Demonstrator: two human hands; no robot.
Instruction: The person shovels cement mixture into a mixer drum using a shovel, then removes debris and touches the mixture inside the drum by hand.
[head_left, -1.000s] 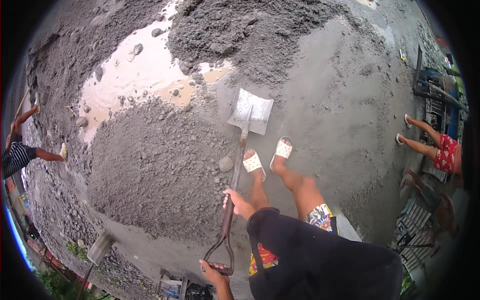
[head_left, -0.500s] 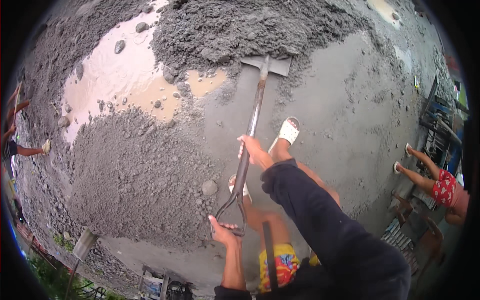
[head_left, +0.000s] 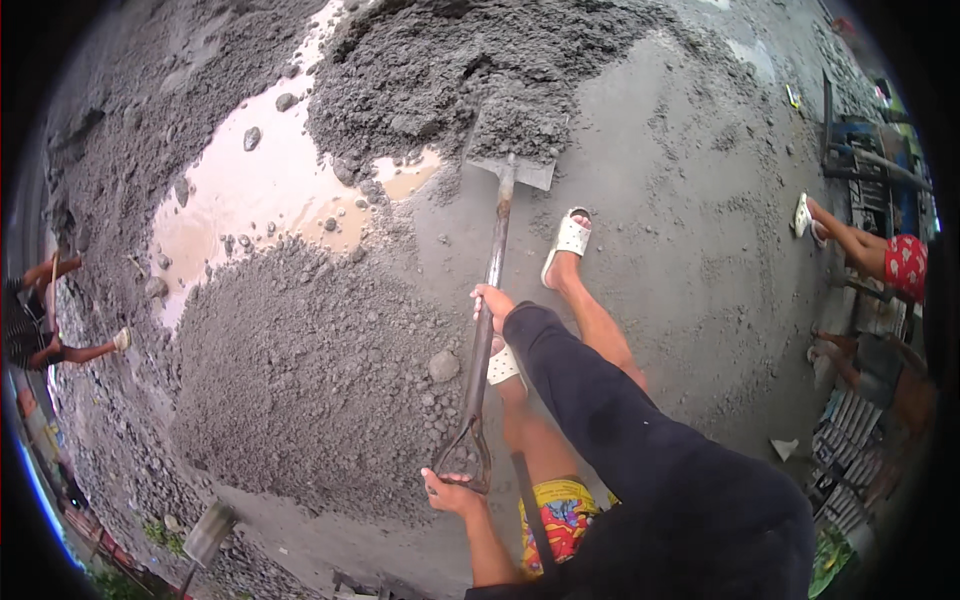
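Observation:
A shovel [head_left: 497, 240] slants away from me, its worn shaft running down to a D-shaped handle. My left hand [head_left: 457, 493] is closed around the crosspiece of that handle. Further up, my right hand [head_left: 493, 300] wraps the middle of the shaft. Wet grey mix [head_left: 518, 125] lies heaped on the blade, covering most of it; only the rear edge shows bare. The blade sits at the near side of a dark grey heap of wet mix [head_left: 420, 70]; whether it touches the ground I cannot tell.
A pinkish puddle [head_left: 225, 190] with stones spreads at the left, beside a grey gravel mound [head_left: 300, 380]. My white-sandaled foot [head_left: 570, 240] stands right of the shaft. One person [head_left: 60, 330] is at far left; others, one in red shorts [head_left: 903, 266], are at right near stacked equipment.
The shovel blade has come back toward me slightly from the heap and now carries mix on top. Both hands keep their places on the shovel. The view has shifted a little.

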